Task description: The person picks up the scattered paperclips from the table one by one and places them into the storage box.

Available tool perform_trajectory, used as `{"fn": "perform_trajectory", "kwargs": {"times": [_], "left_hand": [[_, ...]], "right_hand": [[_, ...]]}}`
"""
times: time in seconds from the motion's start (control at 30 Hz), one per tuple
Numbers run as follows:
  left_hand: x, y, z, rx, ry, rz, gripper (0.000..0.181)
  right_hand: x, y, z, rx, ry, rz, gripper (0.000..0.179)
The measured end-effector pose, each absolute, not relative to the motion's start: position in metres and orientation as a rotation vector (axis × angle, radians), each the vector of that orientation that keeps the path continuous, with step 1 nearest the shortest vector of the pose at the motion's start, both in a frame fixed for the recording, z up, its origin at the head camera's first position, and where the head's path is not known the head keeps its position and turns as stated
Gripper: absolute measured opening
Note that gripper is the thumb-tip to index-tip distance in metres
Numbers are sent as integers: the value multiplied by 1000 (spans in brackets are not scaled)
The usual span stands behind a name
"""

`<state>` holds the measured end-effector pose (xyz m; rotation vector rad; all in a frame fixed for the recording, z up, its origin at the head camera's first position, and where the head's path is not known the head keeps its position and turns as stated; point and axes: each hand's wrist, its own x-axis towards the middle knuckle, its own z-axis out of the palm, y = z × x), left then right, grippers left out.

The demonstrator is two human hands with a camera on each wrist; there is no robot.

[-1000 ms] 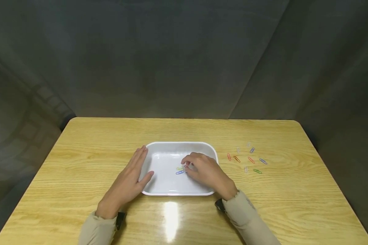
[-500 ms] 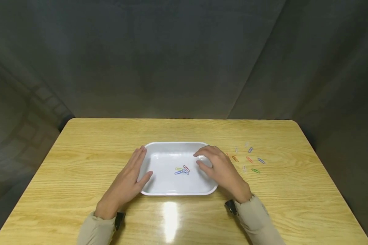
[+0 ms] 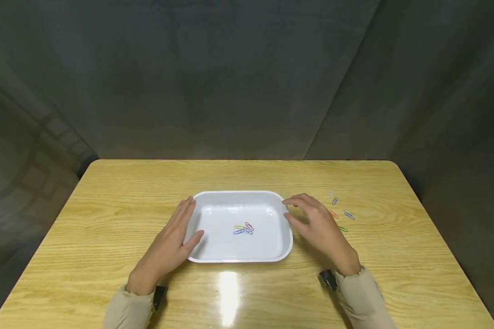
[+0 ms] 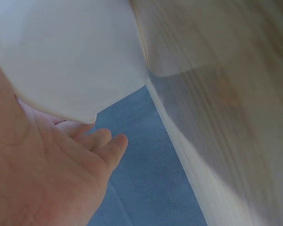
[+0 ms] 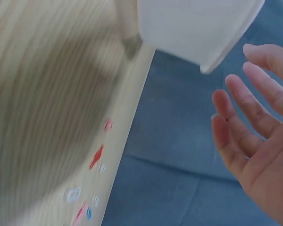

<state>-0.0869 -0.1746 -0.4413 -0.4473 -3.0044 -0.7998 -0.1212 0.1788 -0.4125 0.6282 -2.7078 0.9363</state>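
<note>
A white tray stands on the table, and a small cluster of paper clips lies on its floor, among them a red paper clip, a yellow paper clip and a blue paper clip. My left hand rests along the tray's left rim, its fingers straight and thumb spread over the inside. Just outside the right rim hovers my right hand, thumb apart from the fingers. In the right wrist view that hand is plainly bare, with relaxed fingers near the tray's outer wall.
Right of the tray lie several loose paper clips, partly hidden behind my right hand: a blue clip, a green clip and a clear or white clip among them. A dark curtain hangs behind the wooden table.
My right hand has drawn back from the clips in the tray and moved right, past the rim. The red clip now lies uncovered in the tray. The left hand stays put.
</note>
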Motion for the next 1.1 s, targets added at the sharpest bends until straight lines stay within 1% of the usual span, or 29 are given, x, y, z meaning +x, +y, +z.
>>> {"fn": "perform_trajectory", "kwargs": {"times": [0.57,0.83,1.1], "left_hand": [[-87,-174,-441,-432,-3007,-800,78],[-87,-174,-442,-442,-2996,-799,78],[-87,-174,-442,-437,-2994,-804,78]], "right_hand": [[-111,225,-426,476,-2812,875,31],[-106,242,-428,501,-2807,824,32],[-105,256,-429,412,-2967,814,35]]}}
